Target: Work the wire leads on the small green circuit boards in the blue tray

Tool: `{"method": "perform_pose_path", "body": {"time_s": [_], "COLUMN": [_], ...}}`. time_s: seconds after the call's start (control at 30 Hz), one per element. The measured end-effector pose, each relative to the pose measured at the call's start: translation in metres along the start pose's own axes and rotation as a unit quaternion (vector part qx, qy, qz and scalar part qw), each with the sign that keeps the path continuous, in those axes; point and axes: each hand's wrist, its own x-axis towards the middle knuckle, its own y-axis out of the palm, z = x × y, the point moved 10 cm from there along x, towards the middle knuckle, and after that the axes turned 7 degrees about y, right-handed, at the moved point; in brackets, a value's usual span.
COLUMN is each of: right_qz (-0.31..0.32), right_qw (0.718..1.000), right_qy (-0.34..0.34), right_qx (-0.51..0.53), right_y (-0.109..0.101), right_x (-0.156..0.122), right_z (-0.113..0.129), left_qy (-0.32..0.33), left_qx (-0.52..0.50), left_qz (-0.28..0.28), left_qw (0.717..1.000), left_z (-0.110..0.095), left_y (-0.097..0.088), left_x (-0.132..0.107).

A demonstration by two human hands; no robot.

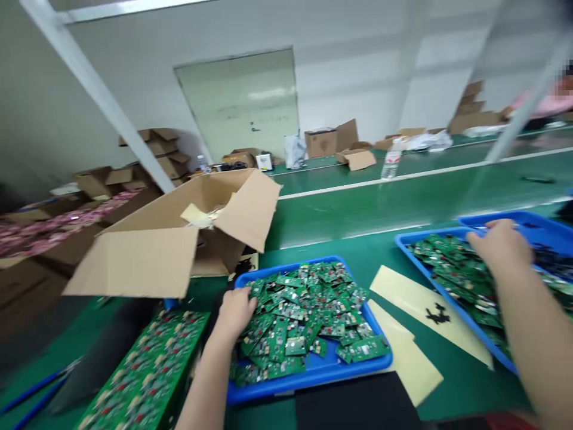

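Green circuit boards [308, 316] heaped in near blue tray [313, 376]; left hand [235, 313] rests on pile's left edge, fingers curled into boards, grip unclear. Right hand [501, 245] lies knuckles-up on boards in second blue tray [416, 251] to the right, grip can't tell. Yellow sheets [416, 298] between trays, open cardboard box [179, 239] behind left

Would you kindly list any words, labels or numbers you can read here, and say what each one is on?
No text can be read.
Water bottle label: too blurred.
Small white box by the far wall: dark print, too small.
Circuit boards in the blue tray under the left hand: markings too small.
Cardboard box: no print visible.
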Motion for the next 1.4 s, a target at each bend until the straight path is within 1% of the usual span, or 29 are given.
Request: {"method": "perform_pose_path", "body": {"time_s": [0.07, 0.13, 0.23, 0.3, 0.37, 0.43, 0.53, 0.6, 0.73, 0.83, 0.9, 0.97, 1.03, 1.1, 1.17, 1.23, 1.33, 1.4], "right_qz": [0.020, 0.030, 0.081, 0.127, 0.184, 0.224, 0.281, 0.303, 0.334, 0.354, 0.362, 0.370, 0.383, 0.399, 0.420, 0.447, 0.505, 0.533], "right_qw": [1.000, 0.998, 0.982, 0.963, 0.937, 0.918, 0.882, 0.862, 0.840, 0.827, 0.817, 0.807, 0.799, 0.792, 0.782, 0.764, 0.712, 0.680], "right_qy": [-0.006, -0.053, -0.137, -0.173, -0.202, -0.228, -0.278, -0.310, -0.342, -0.357, -0.366, -0.369, -0.363, -0.344, -0.317, -0.286, -0.236, -0.201], "right_qx": [-0.001, 0.020, 0.102, 0.161, 0.217, 0.234, 0.258, 0.265, 0.257, 0.251, 0.259, 0.273, 0.289, 0.308, 0.333, 0.367, 0.426, 0.462], "right_y": [0.002, 0.004, 0.010, 0.014, 0.020, 0.027, 0.042, 0.052, 0.072, 0.081, 0.083, 0.083, 0.083, 0.084, 0.086, 0.088, 0.090, 0.091], "right_x": [-0.011, -0.029, -0.072, -0.106, -0.140, -0.169, -0.204, -0.222, -0.247, -0.259, -0.265, -0.268, -0.270, -0.270, -0.271, -0.272, -0.278, -0.281], "right_z": [0.006, 0.024, 0.062, 0.087, 0.111, 0.131, 0.154, 0.162, 0.166, 0.164, 0.163, 0.162, 0.161, 0.160, 0.158, 0.157, 0.158, 0.159], "left_qy": [-0.033, -0.052, -0.062, -0.069, -0.075, -0.075, -0.062, -0.055, -0.045, -0.046, -0.046, -0.037, -0.022, -0.010, -0.002, 0.011, 0.034, 0.046], "left_qx": [0.003, 0.003, -0.003, -0.008, -0.012, -0.019, -0.037, -0.056, -0.107, -0.158, -0.202, -0.257, -0.324, -0.396, -0.470, -0.544, -0.637, -0.682], "left_qz": [0.008, 0.016, 0.019, 0.009, -0.007, -0.015, -0.010, -0.011, -0.025, -0.051, -0.077, -0.105, -0.133, -0.163, -0.189, -0.195, -0.166, -0.139], "left_qw": [0.999, 0.999, 0.998, 0.998, 0.997, 0.997, 0.997, 0.997, 0.993, 0.985, 0.975, 0.960, 0.936, 0.903, 0.862, 0.816, 0.752, 0.717], "left_z": [0.006, 0.011, 0.015, 0.018, 0.022, 0.023, 0.020, 0.017, 0.010, 0.007, 0.006, 0.004, 0.001, -0.003, -0.010, -0.024, -0.057, -0.081], "left_y": [0.007, 0.012, 0.013, 0.010, 0.005, 0.003, 0.005, 0.006, 0.006, 0.004, 0.000, -0.007, -0.015, -0.026, -0.035, -0.040, -0.038, -0.034], "left_x": [-0.002, -0.003, -0.001, 0.002, 0.005, 0.008, 0.012, 0.014, 0.014, 0.014, 0.013, 0.012, 0.011, 0.008, 0.004, 0.003, 0.003, 0.003]}}
